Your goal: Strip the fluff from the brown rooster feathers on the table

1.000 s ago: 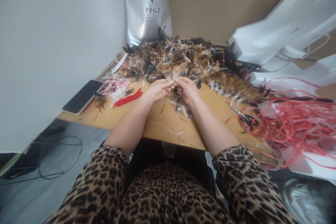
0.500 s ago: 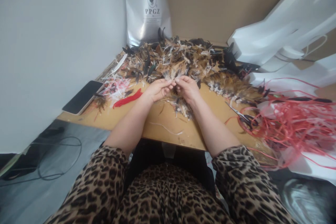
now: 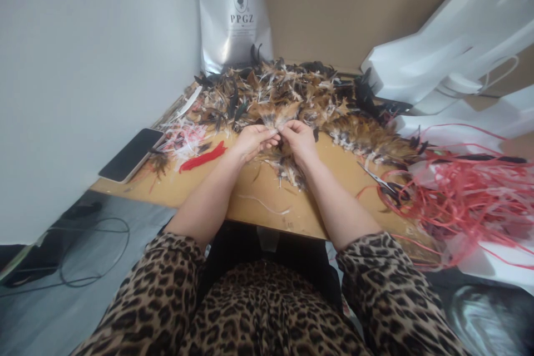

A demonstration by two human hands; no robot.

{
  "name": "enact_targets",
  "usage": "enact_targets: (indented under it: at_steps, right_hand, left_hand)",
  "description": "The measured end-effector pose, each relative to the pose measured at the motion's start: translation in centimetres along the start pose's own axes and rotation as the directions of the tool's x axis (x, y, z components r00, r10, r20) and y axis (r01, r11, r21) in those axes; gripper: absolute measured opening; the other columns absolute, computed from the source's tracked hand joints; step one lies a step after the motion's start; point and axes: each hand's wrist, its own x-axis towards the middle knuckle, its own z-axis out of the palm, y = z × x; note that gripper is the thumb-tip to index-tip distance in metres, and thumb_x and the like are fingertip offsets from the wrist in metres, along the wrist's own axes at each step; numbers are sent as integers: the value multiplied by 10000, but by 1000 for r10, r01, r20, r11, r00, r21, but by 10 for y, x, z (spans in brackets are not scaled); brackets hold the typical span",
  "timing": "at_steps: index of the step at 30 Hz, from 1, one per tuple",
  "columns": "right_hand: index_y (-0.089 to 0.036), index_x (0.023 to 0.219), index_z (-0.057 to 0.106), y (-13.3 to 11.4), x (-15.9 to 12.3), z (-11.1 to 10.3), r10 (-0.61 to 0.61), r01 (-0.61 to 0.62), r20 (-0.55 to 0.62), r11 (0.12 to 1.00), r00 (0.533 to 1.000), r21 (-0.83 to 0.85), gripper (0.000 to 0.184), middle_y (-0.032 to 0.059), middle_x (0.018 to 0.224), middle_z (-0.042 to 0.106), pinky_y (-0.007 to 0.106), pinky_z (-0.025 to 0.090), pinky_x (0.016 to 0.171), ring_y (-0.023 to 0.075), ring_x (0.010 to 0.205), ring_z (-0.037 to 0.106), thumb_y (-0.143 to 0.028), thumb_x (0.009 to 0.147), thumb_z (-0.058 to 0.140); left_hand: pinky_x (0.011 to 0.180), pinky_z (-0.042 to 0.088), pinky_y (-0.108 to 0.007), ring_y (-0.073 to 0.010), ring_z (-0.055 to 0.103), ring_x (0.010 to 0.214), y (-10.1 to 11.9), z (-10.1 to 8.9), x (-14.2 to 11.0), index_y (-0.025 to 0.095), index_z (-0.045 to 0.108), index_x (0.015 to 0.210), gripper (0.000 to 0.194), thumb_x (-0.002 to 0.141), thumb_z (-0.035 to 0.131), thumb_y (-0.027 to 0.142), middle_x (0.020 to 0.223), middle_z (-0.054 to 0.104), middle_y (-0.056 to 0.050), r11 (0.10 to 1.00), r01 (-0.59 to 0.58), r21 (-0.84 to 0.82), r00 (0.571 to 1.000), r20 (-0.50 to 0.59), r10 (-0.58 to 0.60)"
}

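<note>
Fingertips of my left hand (image 3: 255, 142) and my right hand (image 3: 299, 138) meet over the table, pinching the pale base of a small bunch of brown feathers (image 3: 276, 113). The feather tips fan out away from me. Both hands are closed, and the exact spot between the fingertips is too small to make out. Behind the bunch spreads a large pile of brown, black and white feathers (image 3: 267, 86). Below my hands lie more loose feathers (image 3: 289, 172), partly hidden by my right wrist. A bundle of red strings (image 3: 203, 157) lies left of my left hand.
Scissors (image 3: 386, 182) lie on the wooden table (image 3: 267, 214) to the right, beside a tangle of red plastic string (image 3: 471, 200). At left are a phone (image 3: 132, 154) and pink-white strips (image 3: 183, 138). A silver bag (image 3: 236, 28) stands at the back.
The bunch of feathers shows more fanned out above my fingertips. My hands have shifted only slightly, still together at the same place.
</note>
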Motion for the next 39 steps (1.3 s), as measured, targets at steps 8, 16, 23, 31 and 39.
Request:
enact_targets:
  at_steps: [8,16,23,31,39]
  right_hand:
    - [-190,678,562,-4,-1,0,11,-11,14,1000,1000,28,269,-44,571,552,231,387,546,77,513,449,-406,619,711]
    - [-183,649,590,4,5,-5,-22,22,5,998,1000,51,268,-55,579,545,221,371,546,72,529,433,-405,605,734]
    - [-191,633,562,10,8,-6,67,-87,97,972,993,219,302,-65,533,527,222,367,533,71,497,438,-397,573,774]
    - [-180,786,689,-1,3,-9,-58,63,80,996,995,-59,251,-25,628,615,237,401,582,88,556,474,-408,680,696]
    - [-164,753,707,-11,-5,-17,-27,368,483,687,875,-627,116,31,804,694,254,430,703,131,715,591,-202,722,602]
  left_hand:
    - [505,457,-167,-60,600,490,0,3,0,84,668,692,94,763,691,141,633,681,-35,974,-165,158,984,-42,173]
    - [539,472,-187,-72,605,502,4,6,-4,83,682,679,137,732,734,198,630,686,-51,967,-158,200,986,-22,165]
    - [539,462,-177,-60,585,491,0,3,-4,95,692,669,136,746,719,205,612,681,-46,972,-138,191,990,26,136]
    - [503,431,-142,-38,569,488,10,-11,1,102,678,688,161,746,728,244,624,676,-32,964,-220,148,963,-123,238]
    - [495,443,-128,-32,582,505,18,-25,5,99,675,760,169,716,756,241,664,689,-23,957,-288,31,937,-200,288]
